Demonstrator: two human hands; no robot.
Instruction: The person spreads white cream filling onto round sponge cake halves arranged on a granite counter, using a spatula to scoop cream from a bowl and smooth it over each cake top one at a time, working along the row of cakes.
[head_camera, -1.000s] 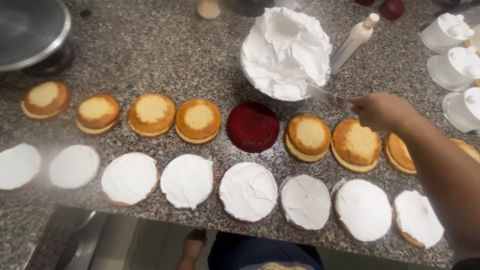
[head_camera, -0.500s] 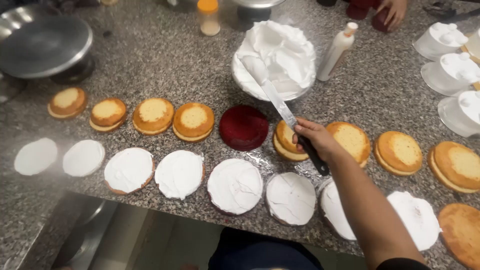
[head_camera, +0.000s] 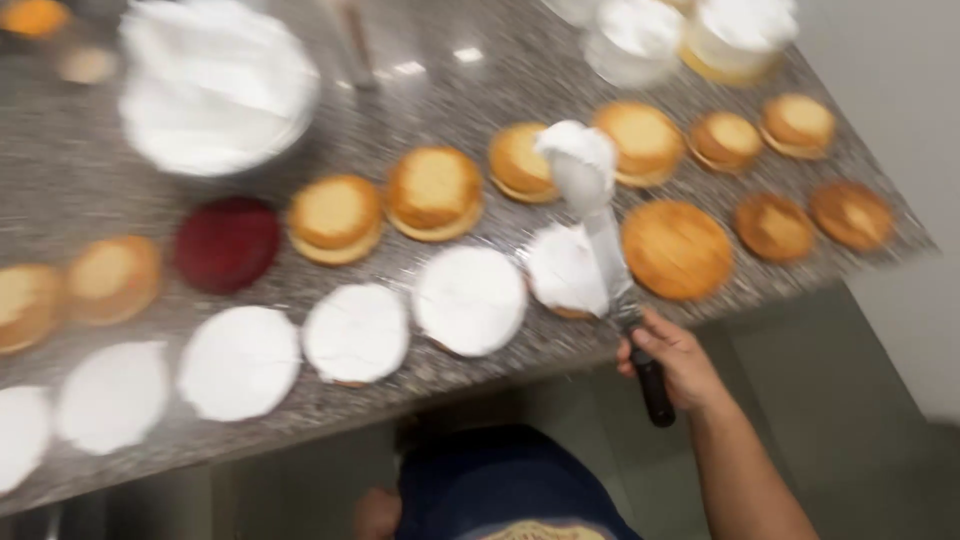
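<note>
The right hand (head_camera: 672, 362) reaches forward, fingers clenched round a black-handled spatula (head_camera: 610, 262) whose cream-loaded blade points away from the fingertips. Beyond them: one cream bowl (head_camera: 215, 90), one red cake (head_camera: 227, 243), several frosted and plain rounds, blurred.

cake rounds (head_camera: 435, 193) crowding granite counter (head_camera: 420, 90)

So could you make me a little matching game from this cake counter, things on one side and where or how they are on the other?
Things:
1. Large round bowl of white cream
2. Dark red round cake layer
3. Long metal spatula with black handle
4. Bare golden round cake layer

States:
A. unfrosted, right of the spatula blade
B. held in the right hand, cream on its tip
C. far left of the counter
D. between golden cakes in the back row

Pairs: 1-C, 2-D, 3-B, 4-A
</note>
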